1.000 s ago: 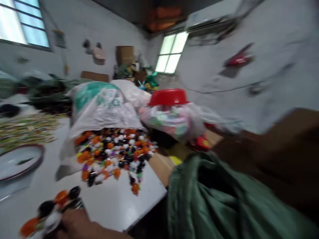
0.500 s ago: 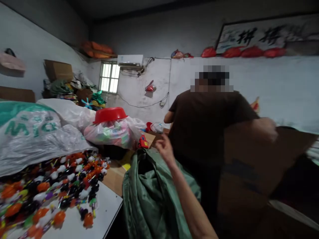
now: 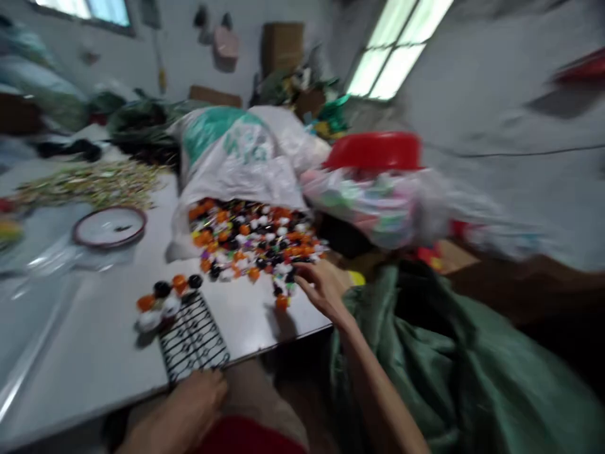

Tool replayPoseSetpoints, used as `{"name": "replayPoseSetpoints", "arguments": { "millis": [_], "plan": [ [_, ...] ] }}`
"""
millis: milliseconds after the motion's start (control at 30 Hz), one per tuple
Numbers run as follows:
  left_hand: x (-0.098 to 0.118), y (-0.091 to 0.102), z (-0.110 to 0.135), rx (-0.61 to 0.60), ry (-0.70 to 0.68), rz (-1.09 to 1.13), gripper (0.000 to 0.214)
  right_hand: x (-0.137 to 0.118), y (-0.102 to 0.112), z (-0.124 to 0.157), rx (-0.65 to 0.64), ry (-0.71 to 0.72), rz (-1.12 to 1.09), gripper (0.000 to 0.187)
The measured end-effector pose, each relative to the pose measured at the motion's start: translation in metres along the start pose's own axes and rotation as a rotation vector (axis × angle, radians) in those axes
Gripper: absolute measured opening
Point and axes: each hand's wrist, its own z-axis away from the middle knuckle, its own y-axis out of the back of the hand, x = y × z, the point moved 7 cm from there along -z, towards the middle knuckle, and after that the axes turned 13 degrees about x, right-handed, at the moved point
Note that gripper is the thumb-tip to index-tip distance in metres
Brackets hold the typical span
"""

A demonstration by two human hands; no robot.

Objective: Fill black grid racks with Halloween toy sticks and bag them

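Observation:
My left hand (image 3: 201,397) is at the table's front edge, its fingers curled on the near end of a black grid rack (image 3: 193,337). At the far end of that rack stand several small round-headed toys (image 3: 163,302) in orange, black and white. My right hand (image 3: 321,287) reaches over the table, fingers apart, beside the right edge of a heap of similar toys (image 3: 255,243). Its fingertips are close to black pieces there; blur hides whether they touch. The heap spills from the mouth of a large white sack (image 3: 246,176) with green lettering.
A green cloth sack (image 3: 439,353) bulges on the right, below my right forearm. Behind it, a red basin (image 3: 373,151) rests on a bag of pastel pieces (image 3: 373,205). A round red-rimmed dish (image 3: 109,227) and clear plastic sheeting (image 3: 33,296) lie on the left of the table.
My view has swung left and down to the table. My right hand has gone from above the green sack to the heap. My left hand and the rack have come into view; the other person has left it.

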Motion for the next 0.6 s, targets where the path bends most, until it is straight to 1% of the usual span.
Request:
{"name": "replayPoseSetpoints", "arguments": {
  "millis": [33, 67, 100, 133, 200, 233, 300, 367, 400, 433, 467, 500, 533, 600],
  "plan": [
    [-0.011, 0.001, 0.002, 0.022, 0.057, 0.011, 0.026, -0.009, -0.049, -0.002, -0.183, 0.076, 0.021, 0.034],
    [-0.020, 0.002, 0.004, 0.048, 0.100, 0.010, 0.027, -0.018, -0.092, -0.003, -0.322, 0.141, 0.055, 0.038],
    [-0.027, 0.001, 0.005, 0.073, 0.135, -0.004, 0.029, -0.025, -0.126, -0.005, -0.413, 0.183, 0.103, 0.040],
    [-0.033, -0.001, 0.006, 0.089, 0.166, -0.026, 0.033, -0.029, -0.154, -0.010, -0.455, 0.202, 0.172, 0.042],
    [-0.041, -0.011, 0.009, 0.089, 0.224, -0.068, 0.040, -0.028, -0.195, -0.024, -0.459, 0.195, 0.362, 0.040],
    [-0.044, -0.017, 0.011, 0.077, 0.252, -0.077, 0.042, -0.024, -0.210, -0.032, -0.458, 0.185, 0.465, 0.039],
    [-0.047, -0.030, 0.015, 0.058, 0.286, -0.078, 0.044, -0.015, -0.233, -0.045, -0.476, 0.183, 0.620, 0.034],
    [-0.044, -0.036, 0.015, 0.071, 0.282, -0.070, 0.044, -0.008, -0.249, -0.054, -0.502, 0.200, 0.681, 0.029],
    [-0.041, -0.038, 0.013, 0.078, 0.269, -0.067, 0.044, -0.005, -0.253, -0.057, -0.507, 0.204, 0.679, 0.028],
    [-0.036, -0.038, 0.009, 0.084, 0.248, -0.060, 0.042, -0.002, -0.253, -0.060, -0.499, 0.197, 0.660, 0.027],
    [-0.029, -0.039, 0.002, 0.086, 0.216, -0.053, 0.039, 0.001, -0.248, -0.065, -0.472, 0.175, 0.623, 0.027],
    [-0.021, -0.040, -0.006, 0.074, 0.182, -0.049, 0.035, 0.005, -0.239, -0.071, -0.418, 0.136, 0.556, 0.027],
    [-0.012, -0.043, -0.015, 0.054, 0.148, -0.049, 0.031, 0.010, -0.225, -0.079, -0.331, 0.079, 0.457, 0.028],
    [0.007, -0.053, -0.034, 0.023, 0.068, -0.060, 0.029, 0.026, -0.182, -0.097, -0.082, -0.061, 0.171, 0.033]
  ]
}}
